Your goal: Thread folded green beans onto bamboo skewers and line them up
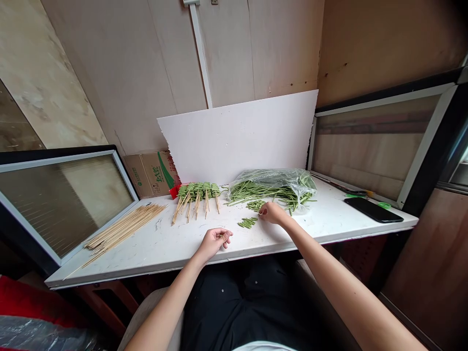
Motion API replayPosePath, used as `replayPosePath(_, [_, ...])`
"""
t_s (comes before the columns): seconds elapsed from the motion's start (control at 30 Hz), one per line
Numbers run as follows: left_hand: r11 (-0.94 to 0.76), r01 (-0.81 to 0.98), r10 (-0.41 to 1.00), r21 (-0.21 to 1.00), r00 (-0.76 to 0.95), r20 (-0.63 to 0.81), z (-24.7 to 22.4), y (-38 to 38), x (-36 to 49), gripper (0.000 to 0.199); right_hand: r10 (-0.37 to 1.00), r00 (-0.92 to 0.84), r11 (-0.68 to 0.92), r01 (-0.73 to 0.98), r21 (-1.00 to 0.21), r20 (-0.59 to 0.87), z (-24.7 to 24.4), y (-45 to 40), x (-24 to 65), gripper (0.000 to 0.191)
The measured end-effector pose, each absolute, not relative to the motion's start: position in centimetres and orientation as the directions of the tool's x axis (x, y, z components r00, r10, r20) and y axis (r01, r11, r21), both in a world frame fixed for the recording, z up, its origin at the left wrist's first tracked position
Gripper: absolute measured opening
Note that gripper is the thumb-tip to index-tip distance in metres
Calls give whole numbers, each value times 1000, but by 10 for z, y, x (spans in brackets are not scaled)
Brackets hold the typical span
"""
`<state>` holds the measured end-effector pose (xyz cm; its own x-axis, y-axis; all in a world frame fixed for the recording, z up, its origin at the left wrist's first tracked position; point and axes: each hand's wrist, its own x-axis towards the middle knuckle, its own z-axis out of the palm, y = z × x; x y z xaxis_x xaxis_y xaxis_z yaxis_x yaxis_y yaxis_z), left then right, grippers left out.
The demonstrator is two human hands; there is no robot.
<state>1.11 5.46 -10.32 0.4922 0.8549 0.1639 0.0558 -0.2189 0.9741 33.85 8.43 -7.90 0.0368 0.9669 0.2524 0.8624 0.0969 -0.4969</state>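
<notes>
My left hand (215, 240) is over the table's front edge, its fingers curled and closed. Whatever lies between the thumb and fingers is too small to name. My right hand (272, 213) has its fingertips pinched together beside a pile of short green stalk pieces (255, 204). Its grasp is hidden. Just left of and below that hand lies a row of cut pieces (247, 223), side by side. Behind it, long thin green stalks (248, 189), like long beans or garlic scapes, spill from a clear plastic bag (288, 178). Skewered green pieces (199, 189) are stacked to the left.
Loose bamboo skewers (124, 228) lie at the left of the white table (161, 258). A cardboard box (149, 173) stands behind them. A black phone (373, 209) rests on the right, near a green ring (383, 205). A white board (237, 141) leans at the back.
</notes>
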Motion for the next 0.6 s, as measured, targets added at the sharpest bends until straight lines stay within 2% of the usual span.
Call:
replayPosePath(0.17, [-213,67,858,975,490,154,-102,53,11,54,950,-24,194,828,-526,312,-83,82,326,15])
replayPosePath(0.3, [-212,69,857,975,493,152,-103,54,11,54,929,-128,326,726,-605,347,-82,78,320,21])
replayPosePath(0.43, [-218,59,860,974,483,164,-105,55,12,54,933,-143,333,686,-647,329,-80,77,319,25])
replayPosePath(0.6, [-264,60,895,963,386,222,-104,56,13,61,940,-142,309,739,-599,309,-74,76,317,24])
